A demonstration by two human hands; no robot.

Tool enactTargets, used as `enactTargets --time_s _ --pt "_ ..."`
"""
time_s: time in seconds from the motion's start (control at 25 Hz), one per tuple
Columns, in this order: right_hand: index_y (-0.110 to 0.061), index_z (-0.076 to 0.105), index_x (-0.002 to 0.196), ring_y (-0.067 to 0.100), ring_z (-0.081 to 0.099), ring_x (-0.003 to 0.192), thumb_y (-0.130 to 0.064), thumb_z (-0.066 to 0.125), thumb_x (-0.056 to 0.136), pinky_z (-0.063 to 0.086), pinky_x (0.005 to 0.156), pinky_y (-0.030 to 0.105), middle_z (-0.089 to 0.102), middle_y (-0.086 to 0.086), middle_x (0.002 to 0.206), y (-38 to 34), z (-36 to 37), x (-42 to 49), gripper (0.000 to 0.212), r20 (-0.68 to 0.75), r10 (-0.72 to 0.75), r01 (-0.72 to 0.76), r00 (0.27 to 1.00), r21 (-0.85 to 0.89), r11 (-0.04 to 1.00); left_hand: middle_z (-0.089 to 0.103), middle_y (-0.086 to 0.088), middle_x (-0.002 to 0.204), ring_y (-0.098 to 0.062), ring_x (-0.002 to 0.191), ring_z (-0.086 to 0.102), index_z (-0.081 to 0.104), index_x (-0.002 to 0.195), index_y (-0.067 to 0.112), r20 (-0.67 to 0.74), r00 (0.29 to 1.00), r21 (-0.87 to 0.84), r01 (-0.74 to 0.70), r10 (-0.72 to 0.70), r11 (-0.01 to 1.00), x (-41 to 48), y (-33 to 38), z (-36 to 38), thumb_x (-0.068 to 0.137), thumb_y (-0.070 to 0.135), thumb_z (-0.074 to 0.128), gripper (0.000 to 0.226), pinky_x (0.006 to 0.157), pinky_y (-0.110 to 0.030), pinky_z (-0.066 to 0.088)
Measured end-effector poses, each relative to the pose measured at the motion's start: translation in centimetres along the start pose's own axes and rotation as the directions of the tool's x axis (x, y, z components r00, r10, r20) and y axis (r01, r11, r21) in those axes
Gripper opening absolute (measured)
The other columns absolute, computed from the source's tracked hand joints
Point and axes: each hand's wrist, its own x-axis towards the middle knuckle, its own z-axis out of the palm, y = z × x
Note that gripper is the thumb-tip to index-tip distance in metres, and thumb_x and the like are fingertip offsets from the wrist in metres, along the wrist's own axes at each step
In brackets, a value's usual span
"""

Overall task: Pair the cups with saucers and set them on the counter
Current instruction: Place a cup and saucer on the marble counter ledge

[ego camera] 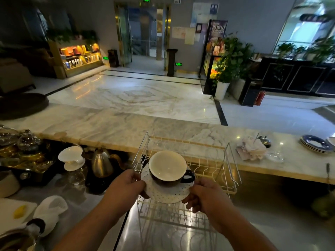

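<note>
At saucer (163, 194) rim, both hands (126, 183) (204, 194)

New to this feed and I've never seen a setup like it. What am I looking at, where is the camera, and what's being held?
No machine here: a person's two bare hands, filmed by one wide-angle camera worn on the head, looking forward and down. The left hand and right hand each grip the rim of a dotted saucer carrying a dark cup, above a wire rack. Beyond is the marble counter, with stacked plates at its right end.
</note>
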Motion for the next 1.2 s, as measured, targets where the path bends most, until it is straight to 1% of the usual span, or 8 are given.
enactTargets --time_s 0.16,0.28,0.4,0.56,0.68,0.84,0.96,1.2 --pt "0.002 0.063 0.104 0.024 0.068 0.057 -0.001 0.052 0.099 0.052 0.048 0.028 0.077 0.023 0.079 -2.4 -2.1 0.0 0.013 -0.036 -0.033 0.033 0.999 0.003 0.999 0.079 0.000 0.070 -0.008 0.061 0.074 0.068 0.090 0.015 0.015 1.000 -0.030 -0.025 0.025 0.999 1.4 2.5 1.2 0.088 0.011 0.067 0.005 0.063 -0.034 0.052" --pt "0.000 0.064 0.100 0.022 0.068 0.055 -0.003 0.054 0.098 0.050 0.045 0.027 0.078 0.020 0.077 -3.6 -3.3 0.5 0.011 -0.081 -0.036 0.035 0.996 -0.016 0.999 0.080 -0.004 0.073 -0.016 0.069 0.076 0.068 0.093 0.015 0.033 0.999 -0.024 -0.035 0.036 0.999 2.5 3.9 2.1 0.089 0.013 0.066 0.005 0.069 -0.041 0.059" --pt "0.001 0.063 0.102 0.024 0.070 0.058 -0.005 0.055 0.099 0.052 0.049 0.030 0.078 0.020 0.077 -4.3 -4.6 1.4 0.011 -0.120 -0.052 0.048 0.991 -0.041 0.998 0.080 0.003 0.070 -0.007 0.061 0.074 0.067 0.094 0.016 0.056 0.997 0.007 -0.045 0.045 0.999 3.7 5.1 3.4 0.091 0.016 0.065 0.004 0.066 -0.037 0.053" --pt "0.000 0.063 0.100 0.025 0.070 0.060 -0.005 0.054 0.100 0.054 0.050 0.032 0.078 0.021 0.077 -4.5 -5.8 3.2 0.011 -0.161 -0.032 0.023 0.987 -0.057 0.998 0.080 0.001 0.071 -0.019 0.079 0.075 0.068 0.095 0.016 0.060 0.997 0.038 -0.042 0.039 0.998 5.7 5.8 5.0 0.090 0.018 0.067 0.006 0.082 -0.046 0.060" --pt "-0.001 0.064 0.099 0.022 0.070 0.057 -0.006 0.054 0.100 0.054 0.052 0.031 0.078 0.016 0.072 -4.3 -6.3 4.5 0.012 -0.190 -0.032 0.013 0.981 -0.097 0.995 0.079 -0.001 0.079 -0.018 0.079 0.073 0.066 0.096 0.019 0.073 0.996 0.096 -0.058 0.051 0.994 7.2 5.9 6.2 0.090 0.020 0.068 0.006 0.076 -0.042 0.059" --pt "-0.003 0.065 0.099 0.020 0.071 0.056 -0.006 0.056 0.100 0.057 0.054 0.031 0.078 0.012 0.068 -3.6 -6.8 6.6 0.010 -0.212 -0.016 -0.012 0.977 -0.129 0.992 0.074 0.001 0.090 -0.018 0.083 0.070 0.064 0.096 0.021 0.076 0.996 0.172 -0.061 0.048 0.983 9.5 5.3 7.6 0.090 0.021 0.068 0.007 0.077 -0.042 0.058" --pt "-0.004 0.064 0.100 0.021 0.072 0.059 -0.006 0.056 0.100 0.057 0.054 0.030 0.079 0.015 0.075 -3.0 -6.9 8.2 0.009 -0.216 0.006 -0.039 0.976 -0.149 0.988 0.073 0.002 0.091 -0.018 0.084 0.070 0.061 0.092 0.027 0.081 0.996 0.195 -0.043 0.027 0.980 11.1 4.6 8.3 0.090 0.019 0.069 0.011 0.076 -0.040 0.060" --pt "-0.004 0.062 0.107 0.026 0.073 0.070 -0.005 0.053 0.101 0.062 0.062 0.035 0.078 0.022 0.092 -1.6 -6.9 11.3 0.011 -0.226 0.039 -0.082 0.973 -0.187 0.979 0.073 0.001 0.092 -0.019 0.077 0.073 0.060 0.098 0.024 0.083 0.997 0.206 -0.022 0.005 0.978 13.7 3.2 9.5 0.093 0.016 0.069 0.013 0.059 -0.031 0.055"
